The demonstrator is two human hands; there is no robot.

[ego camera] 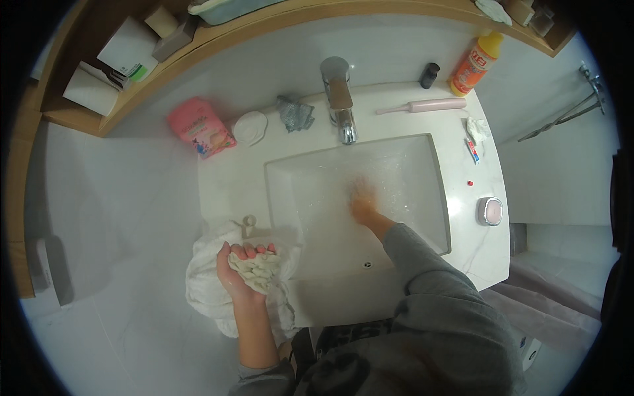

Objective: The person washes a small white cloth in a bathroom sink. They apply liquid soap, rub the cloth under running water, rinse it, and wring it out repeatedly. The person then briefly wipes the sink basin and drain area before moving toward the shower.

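Observation:
My left hand (pixel 237 277), palm up, is closed around a crumpled off-white cloth (pixel 256 271). It is held over the sink's left front corner, above a bunched white towel (pixel 208 277) on the counter. My right hand (pixel 364 200) reaches into the white rectangular sink (pixel 322 237), below and in front of the chrome faucet (pixel 341 101). Motion blurs its fingers, and nothing can be made out in its grip. Wet streaks and droplets glint on the basin around it. A round drain fitting (pixel 367 265) shows near the basin's front.
Along the back left stand a pink pouch (pixel 202 126), a white round pad (pixel 250 127) and a grey crumpled wrapper (pixel 295 114). A pink electric toothbrush (pixel 426 105), dark bottle (pixel 429 75), orange bottle (pixel 474 67), toothpaste tube (pixel 472 151) and pink case (pixel 491 211) line the right. A wooden shelf (pixel 257 28) overhangs.

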